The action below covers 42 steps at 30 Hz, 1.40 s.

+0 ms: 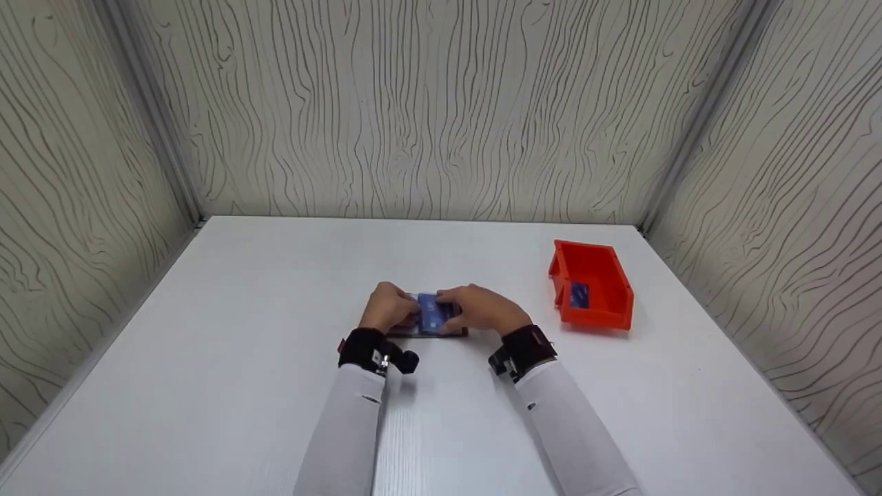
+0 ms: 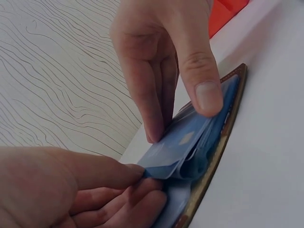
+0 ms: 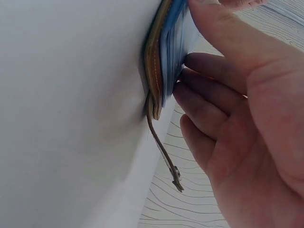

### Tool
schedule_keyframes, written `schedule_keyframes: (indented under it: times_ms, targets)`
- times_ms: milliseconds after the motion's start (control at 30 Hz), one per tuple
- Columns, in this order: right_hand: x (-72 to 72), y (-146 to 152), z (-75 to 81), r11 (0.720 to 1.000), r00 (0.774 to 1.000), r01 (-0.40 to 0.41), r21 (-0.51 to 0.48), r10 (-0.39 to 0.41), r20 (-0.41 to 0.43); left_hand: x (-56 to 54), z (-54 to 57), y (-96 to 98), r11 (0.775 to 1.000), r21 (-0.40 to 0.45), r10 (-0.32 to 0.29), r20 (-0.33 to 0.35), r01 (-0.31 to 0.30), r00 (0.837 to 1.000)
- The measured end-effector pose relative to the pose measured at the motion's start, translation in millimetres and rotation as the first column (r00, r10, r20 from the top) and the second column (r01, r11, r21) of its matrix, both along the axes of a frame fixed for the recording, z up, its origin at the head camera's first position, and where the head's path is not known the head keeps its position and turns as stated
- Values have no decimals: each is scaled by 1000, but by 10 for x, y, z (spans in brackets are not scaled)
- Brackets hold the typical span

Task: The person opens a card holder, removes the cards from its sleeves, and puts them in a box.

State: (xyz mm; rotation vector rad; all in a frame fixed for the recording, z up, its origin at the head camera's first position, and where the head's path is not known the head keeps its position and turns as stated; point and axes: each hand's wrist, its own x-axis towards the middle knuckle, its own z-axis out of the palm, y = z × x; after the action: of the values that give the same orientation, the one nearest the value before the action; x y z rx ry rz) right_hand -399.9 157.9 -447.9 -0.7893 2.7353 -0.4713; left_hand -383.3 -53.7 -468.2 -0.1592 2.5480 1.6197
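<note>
An open card holder (image 2: 231,116) with a brown stitched leather cover and clear plastic sleeves lies on the table. A blue card (image 1: 432,315) shows in its upper sleeve. My left hand (image 1: 388,308) pinches the sleeve's left edge between thumb and fingers. From the right, my right hand (image 1: 486,308) holds the sleeves, the thumb on the near edge and the fingertips at the far edge. In the right wrist view, a thin strap (image 3: 160,142) with a metal snap sticks out from the cover. The sleeves under the card are partly hidden.
An orange-red bin (image 1: 597,319) stands to the right of my hands, with a blue card (image 1: 579,295) inside near its left wall. The white table (image 1: 227,358) is bordered by wood-patterned panels (image 1: 413,110) at the back and both sides.
</note>
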Motion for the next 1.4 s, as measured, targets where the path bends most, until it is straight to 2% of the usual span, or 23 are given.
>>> schedule_keyframes:
  times_ms: [400, 667, 833, 967, 1133, 1400]
  targets:
    - [-26, 59, 41, 1000, 1000, 4, 31, -4, -14, -7, -2, -28, 999, 39, 9, 13, -10, 1000]
    - [-4, 67, 84, 1000, 1000, -2, 9, 2, -11, 9, -19, -27, 1000, 26, 5, 9, -5, 1000]
    - [11, -45, 148, 998, 998, -50, -42, 49, -40, -4, -25, -20, 1000, 29, 5, 11, -5, 1000]
    - [-17, -124, 129, 995, 997, -80, -60, 78, -29, -3, -41, -11, 999, 41, -1, 11, 0, 1000]
    - [-54, -133, 79, 998, 999, -54, -40, 54, 1, 9, -49, 0, 998, 53, -19, 22, 18, 1000]
    - [-110, -134, 55, 998, 999, -29, -55, 30, 12, -8, -26, -35, 999, 35, -3, -6, 3, 1000]
